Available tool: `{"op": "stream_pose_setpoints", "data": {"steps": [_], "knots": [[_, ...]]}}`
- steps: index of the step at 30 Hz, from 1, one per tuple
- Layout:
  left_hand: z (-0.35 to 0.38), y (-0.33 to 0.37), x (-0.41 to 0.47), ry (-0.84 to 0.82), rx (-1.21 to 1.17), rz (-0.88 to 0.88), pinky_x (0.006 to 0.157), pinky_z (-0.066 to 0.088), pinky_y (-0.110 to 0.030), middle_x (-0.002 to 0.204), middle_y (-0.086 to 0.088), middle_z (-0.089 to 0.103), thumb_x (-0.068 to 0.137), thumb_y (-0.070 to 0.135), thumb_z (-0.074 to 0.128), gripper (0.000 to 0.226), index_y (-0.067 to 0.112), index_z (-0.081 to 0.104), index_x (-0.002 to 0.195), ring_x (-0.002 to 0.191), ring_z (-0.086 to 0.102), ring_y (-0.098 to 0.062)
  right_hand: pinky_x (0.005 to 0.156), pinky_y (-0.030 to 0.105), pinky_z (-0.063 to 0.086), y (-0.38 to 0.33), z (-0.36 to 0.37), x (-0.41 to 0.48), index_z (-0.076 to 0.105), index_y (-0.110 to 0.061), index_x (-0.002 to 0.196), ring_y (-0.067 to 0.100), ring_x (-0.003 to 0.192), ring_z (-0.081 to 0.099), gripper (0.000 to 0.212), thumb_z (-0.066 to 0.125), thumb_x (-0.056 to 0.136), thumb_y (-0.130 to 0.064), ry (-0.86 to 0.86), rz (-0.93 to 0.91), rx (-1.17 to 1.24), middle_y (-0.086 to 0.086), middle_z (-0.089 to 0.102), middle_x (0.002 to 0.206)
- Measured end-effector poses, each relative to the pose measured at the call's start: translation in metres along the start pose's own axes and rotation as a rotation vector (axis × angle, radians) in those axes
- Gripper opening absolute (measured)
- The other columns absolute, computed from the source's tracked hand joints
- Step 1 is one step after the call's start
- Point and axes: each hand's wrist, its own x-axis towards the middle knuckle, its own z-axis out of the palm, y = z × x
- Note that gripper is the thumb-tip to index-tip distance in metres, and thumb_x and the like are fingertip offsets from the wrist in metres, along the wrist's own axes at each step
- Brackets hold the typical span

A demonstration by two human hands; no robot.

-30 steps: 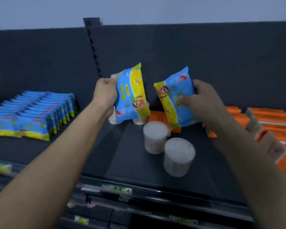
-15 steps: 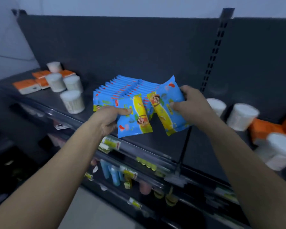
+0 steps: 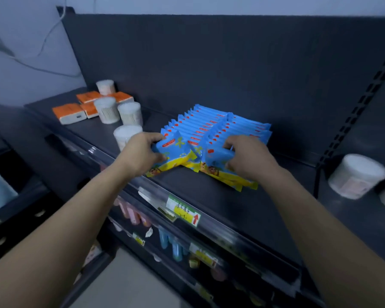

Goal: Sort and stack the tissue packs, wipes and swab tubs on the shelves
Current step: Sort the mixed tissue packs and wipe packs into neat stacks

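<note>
Two rows of blue and yellow wipe packs (image 3: 216, 125) stand on edge on the dark shelf (image 3: 209, 192). My left hand (image 3: 140, 152) grips a blue wipe pack (image 3: 172, 150) at the front of the left row. At the front of the right row, my right hand (image 3: 247, 156) grips a second blue pack (image 3: 216, 156). Both packs lean against the rows, with their lower edges on the shelf. Orange tissue packs (image 3: 69, 111) and several white swab tubs (image 3: 129, 113) sit at the shelf's left end.
Another white swab tub (image 3: 356, 176) lies on the neighbouring shelf section at the right, past a slotted upright (image 3: 360, 107). A price label (image 3: 183, 211) with a red arrow is on the shelf's front rail. Lower shelves hold small coloured items (image 3: 171, 243).
Both hands moved forward and down, bringing the two wipe packs from the air to the front of the two rows on the shelf. The camera moved closer.
</note>
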Motion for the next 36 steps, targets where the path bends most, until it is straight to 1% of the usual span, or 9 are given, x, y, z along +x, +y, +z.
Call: {"op": "stream_pose_setpoints", "data": {"steps": [6,9,12,16,20,25,29,32,36], "knots": [[0.012,-0.021,0.044,-0.173,0.28,0.186,0.072,0.044,-0.031,0.088,-0.004,0.06,0.072,0.003,0.072,0.027,0.014,0.059,0.093,0.084,0.055,-0.023,0.086,0.037,0.044,-0.011,0.023,0.022,0.056,-0.014,0.103,0.031,0.102,0.055,0.02,0.06,0.083,-0.013,-0.092,0.051,-0.156,0.01,0.061,0.108],[0.023,-0.033,0.067,-0.279,0.311,0.334,0.089,0.043,-0.031,0.107,-0.004,0.061,0.075,0.005,0.071,0.036,0.012,0.062,0.109,0.104,0.054,-0.021,0.085,0.038,0.043,-0.016,0.034,0.032,0.054,-0.015,0.097,0.028,0.097,0.054,0.016,0.061,0.083,-0.015,-0.097,0.097,-0.243,0.008,0.061,0.104],[0.028,-0.044,0.088,-0.326,0.339,0.487,0.094,0.035,-0.028,0.114,-0.009,0.057,0.076,0.007,0.071,0.042,0.009,0.06,0.117,0.113,0.049,-0.023,0.091,0.039,0.035,-0.025,0.04,0.039,0.056,-0.015,0.105,0.03,0.106,0.051,0.023,0.061,0.082,-0.017,-0.072,0.196,-0.305,0.007,0.058,0.11],[0.026,-0.062,0.108,-0.276,0.394,0.741,0.089,0.038,-0.04,0.107,-0.013,0.056,0.069,0.016,0.078,0.052,0.009,0.06,0.117,0.106,0.046,-0.029,0.096,0.04,0.03,-0.046,0.047,0.041,0.05,-0.016,0.121,0.031,0.116,0.043,0.038,0.055,0.083,-0.012,-0.064,0.355,-0.428,0.01,0.049,0.121],[0.026,-0.075,0.115,-0.205,0.447,0.922,0.074,0.038,-0.036,0.099,-0.008,0.055,0.052,0.019,0.085,0.068,0.015,0.055,0.112,0.093,0.034,-0.019,0.093,0.04,0.03,-0.06,0.057,0.039,0.043,-0.011,0.123,0.03,0.114,0.04,0.041,0.055,0.084,-0.011,-0.043,0.457,-0.482,0.01,0.046,0.123],[0.031,-0.077,0.123,-0.22,0.418,0.987,0.073,0.041,-0.036,0.099,-0.007,0.055,0.05,0.014,0.084,0.073,0.022,0.039,0.107,0.091,0.042,-0.023,0.088,0.037,0.032,-0.067,0.061,0.037,0.042,-0.01,0.12,0.029,0.11,0.043,0.04,0.056,0.083,-0.009,-0.001,0.507,-0.5,0.009,0.048,0.119],[0.029,-0.079,0.126,-0.242,0.432,1.005,0.076,0.041,-0.035,0.1,-0.006,0.054,0.054,0.018,0.084,0.07,0.02,0.045,0.111,0.091,0.035,-0.017,0.09,0.036,0.034,-0.071,0.054,0.043,0.04,-0.009,0.118,0.03,0.111,0.045,0.038,0.054,0.082,-0.008,-0.006,0.499,-0.428,0.01,0.049,0.118],[0.02,-0.073,0.127,-0.358,0.371,0.903,0.094,0.032,-0.031,0.115,0.0,0.048,0.074,0.03,0.074,0.056,0.02,0.049,0.124,0.109,0.039,-0.017,0.092,0.037,0.036,-0.075,0.041,0.054,0.046,-0.011,0.12,0.03,0.113,0.047,0.037,0.056,0.085,-0.015,0.036,0.475,-0.327,0.009,0.053,0.119],[0.001,-0.069,0.131,-0.348,0.186,0.806,0.094,0.035,-0.029,0.108,0.006,0.053,0.081,0.028,0.069,0.039,0.019,0.057,0.117,0.108,0.046,-0.016,0.092,0.038,0.041,-0.077,0.03,0.074,0.054,-0.01,0.116,0.032,0.109,0.052,0.028,0.054,0.088,-0.014,0.169,0.41,-0.213,0.011,0.059,0.114]]}}
